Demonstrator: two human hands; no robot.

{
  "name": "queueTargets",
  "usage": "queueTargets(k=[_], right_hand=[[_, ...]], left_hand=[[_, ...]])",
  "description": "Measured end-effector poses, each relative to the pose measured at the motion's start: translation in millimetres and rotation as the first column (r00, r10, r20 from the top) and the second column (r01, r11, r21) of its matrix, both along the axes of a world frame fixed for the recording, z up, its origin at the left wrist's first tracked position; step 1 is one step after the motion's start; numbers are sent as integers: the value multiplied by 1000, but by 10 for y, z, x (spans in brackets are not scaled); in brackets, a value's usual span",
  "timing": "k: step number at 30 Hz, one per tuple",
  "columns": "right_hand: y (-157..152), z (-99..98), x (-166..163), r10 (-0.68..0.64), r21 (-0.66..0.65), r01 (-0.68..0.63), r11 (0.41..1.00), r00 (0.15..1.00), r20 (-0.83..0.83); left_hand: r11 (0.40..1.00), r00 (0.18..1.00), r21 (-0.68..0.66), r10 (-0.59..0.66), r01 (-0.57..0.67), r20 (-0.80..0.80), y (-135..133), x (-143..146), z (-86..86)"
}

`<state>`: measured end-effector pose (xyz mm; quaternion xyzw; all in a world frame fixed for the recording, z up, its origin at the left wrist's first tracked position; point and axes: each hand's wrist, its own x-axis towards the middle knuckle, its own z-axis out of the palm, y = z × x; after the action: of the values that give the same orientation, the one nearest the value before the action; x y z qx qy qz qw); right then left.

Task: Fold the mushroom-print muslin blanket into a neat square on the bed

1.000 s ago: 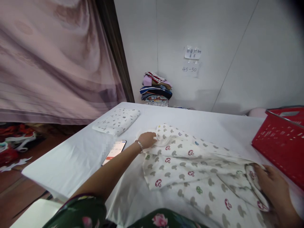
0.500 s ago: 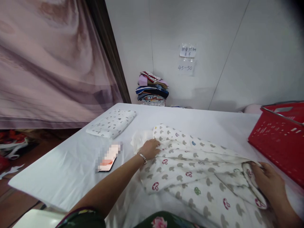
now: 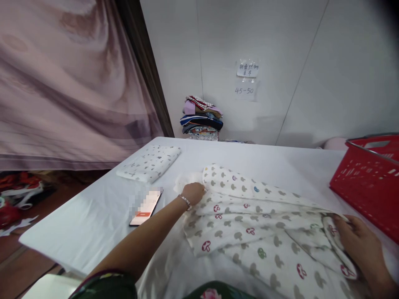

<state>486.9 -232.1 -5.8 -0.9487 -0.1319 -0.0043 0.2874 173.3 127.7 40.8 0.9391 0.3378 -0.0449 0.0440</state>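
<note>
Grey wall [image 3: 243, 37] behind, white table [image 3: 84, 220] before it. Head view, on my remote feed: large printed cloth [image 3: 258, 224] spread, creased, over table's near right side. Left hand [image 3: 193, 194] at cloth's left end, fingers curled; I can't tell whether they grip it. Right hand [image 3: 358, 243] grasps cloth's turned-over right end. Phone [image 3: 150, 208] and folded cloth [image 3: 151, 164] lie to left, red basket [image 3: 369, 187] at right, clothes stack [image 3: 202, 120] beyond far edge.
</note>
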Motion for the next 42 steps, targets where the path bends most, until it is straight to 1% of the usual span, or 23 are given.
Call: queueTargets(k=[2,4,6,7,9,12,15,17,19,21,24,28,30,32,34,36,38,42], right_hand=[[-6,-8,5,-1,-1,1,1000,1000,-6],[-8,-9,12,-7,-10,6,1000,1000,-16],[-6,-8,17,-10,-20,10,1000,999,-30],[-3,-5,18,-10,-20,9,1000,999,-33],[5,5,11,-14,-15,14,1000,999,-32],[22,36,-16,-30,-6,30,1000,999,-37],[35,69,-45,-33,2,33,999,999,-35],[37,78,-49,-29,7,29,1000,999,-31],[34,71,-38,-33,1,33,999,999,-39],[28,49,-17,-39,-10,39,999,999,-37],[20,16,5,-25,-14,25,1000,1000,-9],[14,6,-3,-27,-17,27,999,999,-17],[9,7,-6,-29,-24,29,999,999,-24],[3,6,-1,-17,-25,16,1000,1000,-22],[-2,4,7,-13,-27,12,1000,999,-36],[-3,7,11,-22,-32,20,999,999,-42],[1,13,10,-28,-27,27,999,999,-41],[9,14,4,-25,-28,24,999,999,-27]], left_hand=[[999,998,29,-46,45,34,56,80,-19],[983,984,68,-172,168,56,121,125,-56],[943,947,125,-317,308,59,198,141,-117],[919,926,158,-373,360,58,238,145,-151],[894,907,209,-416,396,64,318,161,-203],[892,902,216,-423,397,90,422,210,-199],[903,887,174,-422,392,190,499,244,-107],[928,889,131,-372,349,267,524,218,-40],[956,907,73,-293,285,302,514,145,-3],[963,915,38,-266,268,303,469,44,-11],[966,915,36,-254,255,315,364,-81,-77],[991,913,14,-131,136,386,262,-96,-121],[989,892,-2,-129,145,433,256,-67,-103],[976,864,-24,-179,216,471,277,-51,-80],[949,847,-29,-267,315,460,311,-62,-66],[928,853,1,-342,372,394,333,-98,-63],[929,879,48,-365,368,306,325,-140,-66],[945,926,90,-327,316,189,224,-162,-79]])
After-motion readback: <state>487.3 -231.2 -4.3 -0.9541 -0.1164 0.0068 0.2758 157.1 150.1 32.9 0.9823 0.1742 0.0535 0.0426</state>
